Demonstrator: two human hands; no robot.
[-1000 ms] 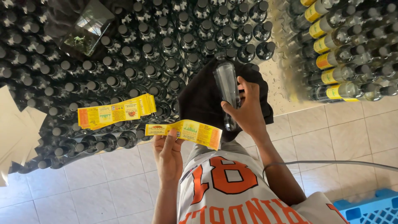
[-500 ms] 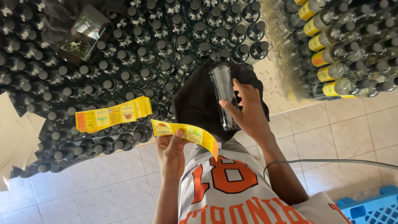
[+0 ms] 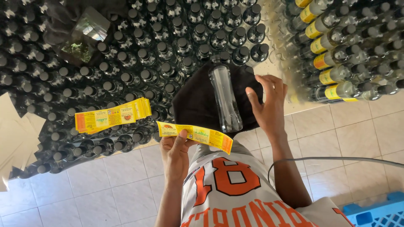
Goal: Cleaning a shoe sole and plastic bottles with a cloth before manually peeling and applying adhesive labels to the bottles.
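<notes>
bottle (image 3: pixel 226 96) lying on cloth (image 3: pixel 198 101), label stack (image 3: pixel 111 115) left, labelled bottles (image 3: pixel 336 63) right

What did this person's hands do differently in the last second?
The right hand let go of the clear bottle and drew off to its right side, fingers spread. The bottle now lies alone on the dark cloth. The left hand still pinches the yellow label; the label stack stayed put.

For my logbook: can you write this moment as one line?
left hand: holds yellow label | right hand: open, beside clear bottle | bottle: lying on dark cloth
</notes>
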